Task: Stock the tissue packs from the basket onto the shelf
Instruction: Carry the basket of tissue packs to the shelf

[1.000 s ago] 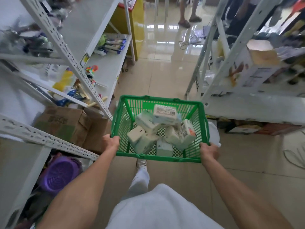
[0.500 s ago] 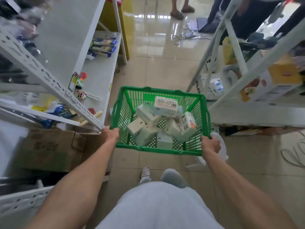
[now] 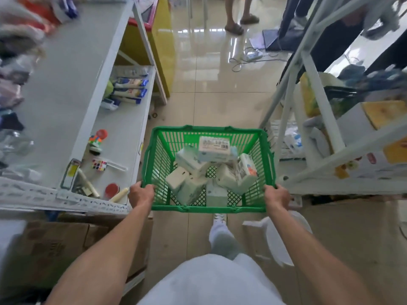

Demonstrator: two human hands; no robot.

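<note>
I hold a green plastic basket [image 3: 154,155] in front of me over the tiled aisle. My left hand [image 3: 141,193] grips its near left corner and my right hand [image 3: 276,194] grips its near right corner. Several white and pale green tissue packs [image 3: 193,188] lie jumbled inside, one with a barcode label [image 3: 214,148] on top at the back. A white metal shelf [image 3: 66,80] stands to my left, its lower board [image 3: 119,133] holding small goods.
Another white rack [image 3: 317,119] with boxes stands on the right. Cardboard boxes [image 3: 55,245] sit under the left shelf. A white stool [image 3: 284,236] is by my right leg. People's legs [image 3: 235,16] and cables [image 3: 248,56] are down the aisle.
I have walked forward along the aisle with the basket. The left shelf has slid closer and lower in view. Both hands keep the same grip.
</note>
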